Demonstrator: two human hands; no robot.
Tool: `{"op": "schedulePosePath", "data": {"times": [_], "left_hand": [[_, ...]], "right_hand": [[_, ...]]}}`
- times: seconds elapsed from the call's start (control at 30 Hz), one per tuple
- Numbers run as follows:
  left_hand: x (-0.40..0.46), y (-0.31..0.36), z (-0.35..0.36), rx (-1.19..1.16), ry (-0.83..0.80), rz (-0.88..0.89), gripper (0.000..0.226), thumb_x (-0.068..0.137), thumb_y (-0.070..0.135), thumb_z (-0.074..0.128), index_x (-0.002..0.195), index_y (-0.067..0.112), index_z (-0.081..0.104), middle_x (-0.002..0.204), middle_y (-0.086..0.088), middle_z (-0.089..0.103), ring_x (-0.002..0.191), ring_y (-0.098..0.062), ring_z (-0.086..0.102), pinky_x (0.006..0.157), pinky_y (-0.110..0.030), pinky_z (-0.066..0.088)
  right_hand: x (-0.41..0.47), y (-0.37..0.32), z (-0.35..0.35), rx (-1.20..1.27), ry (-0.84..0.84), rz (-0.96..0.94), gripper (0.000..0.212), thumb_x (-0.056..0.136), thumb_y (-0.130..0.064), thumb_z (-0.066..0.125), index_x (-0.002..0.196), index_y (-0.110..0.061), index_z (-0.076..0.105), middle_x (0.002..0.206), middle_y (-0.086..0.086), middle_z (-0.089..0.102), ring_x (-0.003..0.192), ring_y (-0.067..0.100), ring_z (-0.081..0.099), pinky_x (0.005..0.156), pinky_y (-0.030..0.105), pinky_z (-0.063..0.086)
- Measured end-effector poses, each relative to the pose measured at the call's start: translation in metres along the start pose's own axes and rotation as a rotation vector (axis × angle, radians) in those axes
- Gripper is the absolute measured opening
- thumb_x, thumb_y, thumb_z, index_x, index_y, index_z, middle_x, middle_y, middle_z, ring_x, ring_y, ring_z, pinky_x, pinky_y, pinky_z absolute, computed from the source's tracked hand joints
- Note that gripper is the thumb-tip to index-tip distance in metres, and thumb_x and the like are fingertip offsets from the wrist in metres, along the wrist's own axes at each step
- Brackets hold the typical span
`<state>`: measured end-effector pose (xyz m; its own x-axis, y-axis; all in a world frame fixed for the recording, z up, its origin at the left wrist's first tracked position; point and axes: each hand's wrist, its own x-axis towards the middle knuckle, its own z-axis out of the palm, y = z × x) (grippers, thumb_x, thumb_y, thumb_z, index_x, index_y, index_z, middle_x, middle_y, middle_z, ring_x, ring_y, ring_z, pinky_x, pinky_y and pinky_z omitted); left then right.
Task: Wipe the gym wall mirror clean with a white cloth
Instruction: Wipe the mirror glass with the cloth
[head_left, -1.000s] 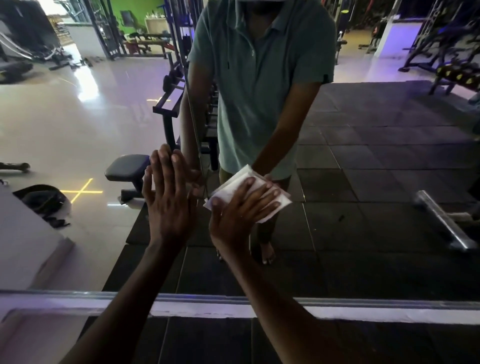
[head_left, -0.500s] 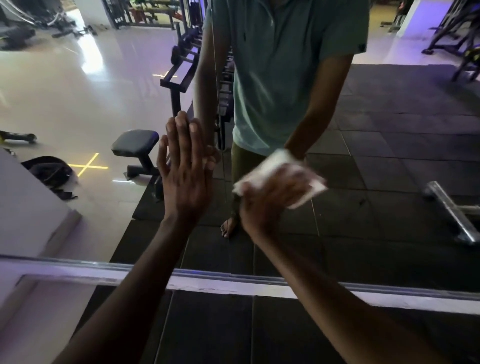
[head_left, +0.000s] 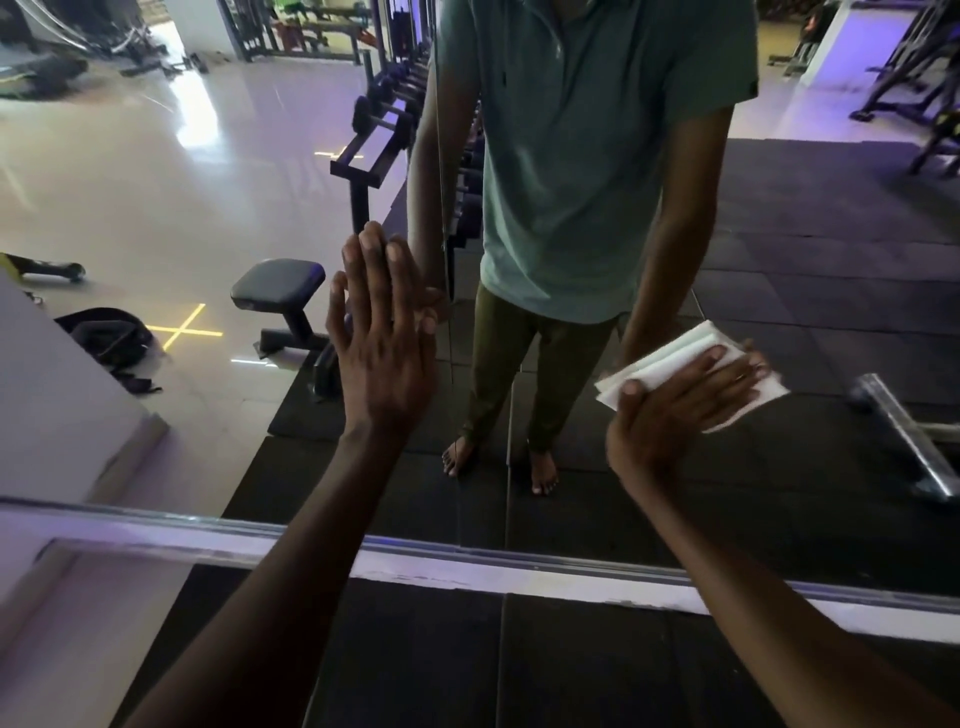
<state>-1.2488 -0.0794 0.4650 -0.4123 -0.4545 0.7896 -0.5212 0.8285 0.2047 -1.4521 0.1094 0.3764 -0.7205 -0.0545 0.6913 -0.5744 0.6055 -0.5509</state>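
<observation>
1. White cloth (head_left: 670, 364): folded into a flat, layered rectangle with soft edges, pressed against the wall mirror (head_left: 805, 291) at right of centre.
2. Right hand (head_left: 680, 410): fingers extended and spread over the cloth, thumb along its lower left corner, holding it flat to the glass.
3. Left hand (head_left: 382, 343): palm flat on the mirror, fingers straight and close together, holding nothing.
4. Mirror: smooth, glossy glass with a vertical panel seam and a pale strip along its bottom edge.
5. Reflection: teal collared shirt (head_left: 582, 156), padded black bench (head_left: 278, 283), dumbbell rack (head_left: 379, 140), glossy pale tile floor beside dark matte rubber mats.
</observation>
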Motion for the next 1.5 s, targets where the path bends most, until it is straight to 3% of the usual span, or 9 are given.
{"op": "schedulePosePath", "data": {"times": [0.07, 0.27, 0.37, 0.53, 0.73, 0.93, 1.1, 1.2, 1.5], "left_hand": [[0.001, 0.001, 0.0, 0.006, 0.013, -0.001, 0.076, 0.108, 0.018, 0.051, 0.166, 0.005, 0.004, 0.173, -0.025, 0.008, 0.161, -0.029, -0.006, 0.13, -0.057, 0.012], [-0.048, 0.015, 0.021, -0.06, -0.046, -0.097, 0.074, 0.11, 0.019, 0.045, 0.167, 0.009, 0.0, 0.175, -0.02, 0.0, 0.163, -0.035, -0.001, 0.129, -0.056, 0.012], [-0.084, 0.0, 0.029, -0.024, -0.192, -0.095, 0.075, 0.108, 0.028, 0.04, 0.168, 0.015, -0.002, 0.176, -0.016, -0.005, 0.163, -0.031, -0.003, 0.128, -0.058, 0.015], [-0.098, -0.016, 0.03, 0.056, -0.271, -0.069, 0.081, 0.103, 0.033, 0.043, 0.168, 0.015, -0.001, 0.176, -0.012, -0.01, 0.163, -0.031, -0.004, 0.129, -0.057, 0.014], [-0.095, -0.004, 0.034, 0.059, -0.251, -0.128, 0.095, 0.098, 0.011, 0.064, 0.168, 0.013, 0.001, 0.176, -0.012, -0.011, 0.163, -0.031, -0.007, 0.13, -0.053, 0.008], [-0.087, -0.029, 0.005, 0.135, -0.27, 0.016, 0.106, 0.083, -0.005, 0.07, 0.169, 0.019, 0.012, 0.177, -0.007, -0.003, 0.163, -0.028, 0.001, 0.129, -0.037, -0.008], [-0.063, -0.054, -0.035, -0.023, -0.141, 0.149, 0.063, 0.096, 0.008, 0.047, 0.158, 0.011, 0.036, 0.159, -0.018, 0.047, 0.147, -0.033, 0.047, 0.109, -0.049, 0.048], [-0.034, -0.066, -0.049, -0.026, 0.009, 0.103, 0.044, 0.098, 0.017, 0.048, 0.142, 0.011, 0.05, 0.125, -0.018, 0.071, 0.11, -0.033, 0.069, 0.091, -0.043, 0.052], [0.008, -0.069, -0.038, 0.028, -0.122, -0.027, 0.089, 0.101, 0.036, 0.066, 0.167, 0.006, 0.013, 0.173, -0.025, -0.001, 0.162, -0.036, 0.001, 0.129, -0.054, 0.017]], "right_hand": [[-0.012, -0.039, 0.01, 0.052, -0.065, 0.029, 0.087, 0.108, -0.061, 0.017, 0.165, 0.003, 0.004, 0.163, 0.046, 0.011, 0.152, 0.065, 0.012, 0.125, 0.073, 0.008], [-0.043, -0.057, 0.02, -0.064, -0.331, -0.825, 0.07, 0.108, -0.047, 0.041, 0.169, -0.02, 0.021, 0.177, 0.012, -0.007, 0.164, 0.035, -0.007, 0.13, 0.056, -0.007], [-0.014, -0.013, 0.01, -0.044, -0.231, -0.813, 0.062, 0.105, -0.037, 0.049, 0.164, -0.022, 0.036, 0.177, 0.005, 0.012, 0.165, 0.025, -0.004, 0.131, 0.049, -0.005], [0.026, 0.097, -0.034, -0.192, -0.142, -0.732, 0.076, 0.105, -0.033, 0.054, 0.17, -0.016, 0.017, 0.175, 0.021, 0.009, 0.163, 0.042, 0.002, 0.128, 0.067, 0.009], [-0.017, 0.006, 0.004, -0.09, -0.156, -0.219, 0.09, 0.105, -0.057, 0.036, 0.168, -0.008, -0.005, 0.168, 0.039, 0.008, 0.156, 0.057, 0.003, 0.128, 0.064, -0.007], [-0.06, -0.065, 0.033, -0.055, -0.297, -0.838, 0.071, 0.104, -0.048, 0.048, 0.167, -0.019, 0.03, 0.179, 0.008, -0.004, 0.164, 0.034, -0.006, 0.13, 0.056, -0.004], [-0.005, -0.128, 0.01, -0.043, -0.146, -0.746, 0.07, 0.108, -0.047, 0.034, 0.17, -0.022, 0.013, 0.178, 0.009, -0.006, 0.163, 0.036, -0.009, 0.129, 0.058, -0.011], [0.007, -0.152, 0.004, -0.022, -0.104, -0.613, 0.075, 0.107, -0.049, 0.04, 0.17, -0.02, 0.013, 0.177, 0.013, -0.002, 0.163, 0.041, -0.006, 0.128, 0.06, -0.009], [-0.024, -0.113, 0.032, -0.232, -0.101, -0.93, 0.081, 0.101, -0.045, 0.055, 0.17, -0.023, 0.018, 0.179, 0.007, 0.005, 0.164, 0.035, 0.001, 0.13, 0.06, -0.001]]}}
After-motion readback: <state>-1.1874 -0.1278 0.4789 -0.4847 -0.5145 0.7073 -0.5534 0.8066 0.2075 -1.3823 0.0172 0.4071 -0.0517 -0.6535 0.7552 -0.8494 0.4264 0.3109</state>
